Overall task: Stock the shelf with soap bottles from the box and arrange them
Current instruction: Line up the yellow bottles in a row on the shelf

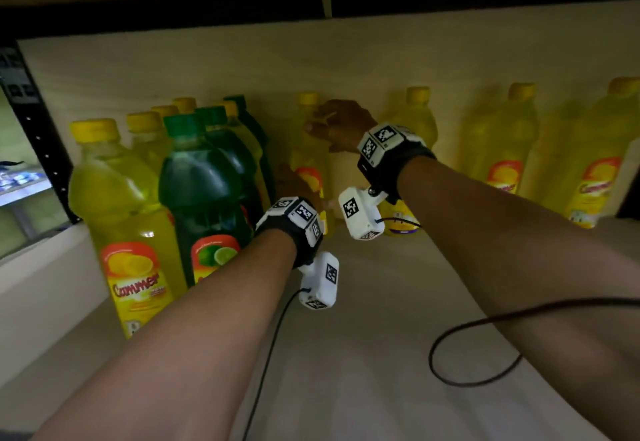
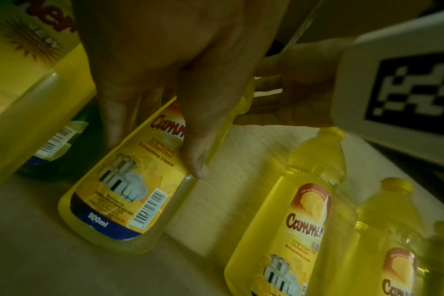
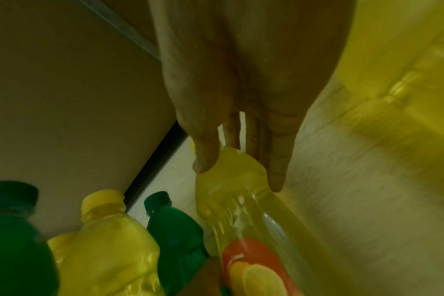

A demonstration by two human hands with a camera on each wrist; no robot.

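A yellow soap bottle (image 1: 309,158) (image 2: 119,200) (image 3: 243,202) stands near the back of the shelf (image 1: 381,319), just right of the left cluster. My right hand (image 1: 325,125) (image 3: 238,176) pinches its neck below the cap, thumb on one side and fingers on the other. My left hand (image 1: 294,182) (image 2: 155,156) grips its labelled body lower down, thumb across the label. In the left wrist view the bottle's base sits on the shelf board. The cap is hidden behind my right hand in the wrist views.
A tight cluster of yellow bottles (image 1: 117,205) and green bottles (image 1: 204,191) fills the left end. Three more yellow bottles (image 1: 505,149) stand spaced along the back wall to the right. A black upright (image 1: 34,122) bounds the left side. A cable (image 1: 467,354) loops over the bare front board.
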